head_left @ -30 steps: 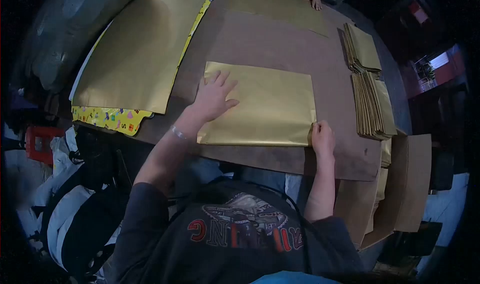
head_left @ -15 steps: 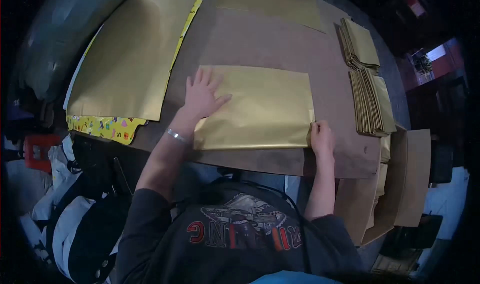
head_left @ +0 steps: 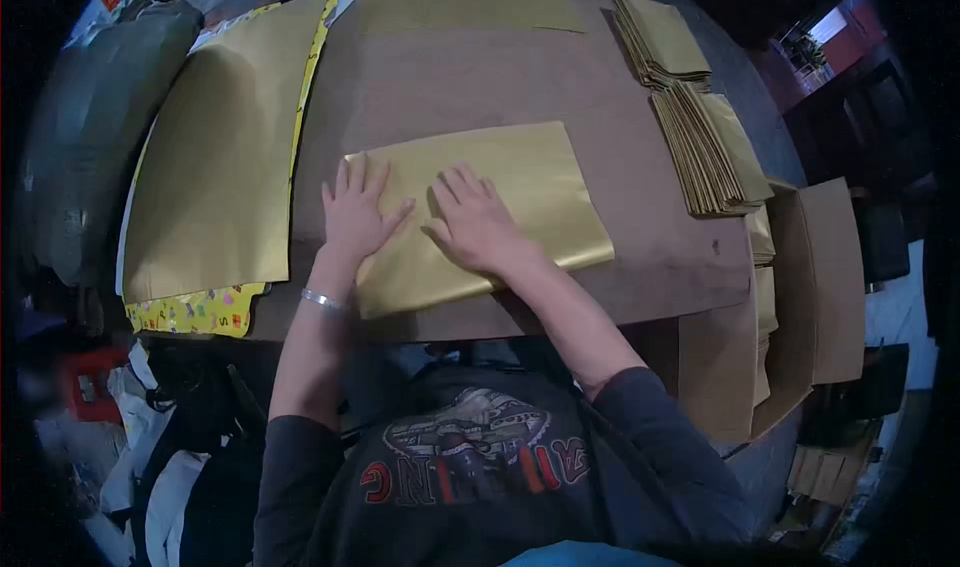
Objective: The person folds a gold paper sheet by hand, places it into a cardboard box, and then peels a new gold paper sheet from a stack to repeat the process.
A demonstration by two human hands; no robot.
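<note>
Left hand (head_left: 358, 219) palm down, left of frame centre, fingers spread and pointing up-frame, thumb out toward the right hand (head_left: 475, 222); left forearm (head_left: 308, 372) runs nearly straight up from lower left. Right hand also palm down, near frame centre, fingers closer together and aimed upper left; right forearm (head_left: 575, 317) cuts diagonally in from lower right. Hands near each other, not touching.

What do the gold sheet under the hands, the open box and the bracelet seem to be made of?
Sheet: probably paper, satin gold, with soft sheen and crisp edges. Box: likely cardboard, matt brown, with stiff flaps. Bracelet: perhaps metal, silvery, shiny.
</note>
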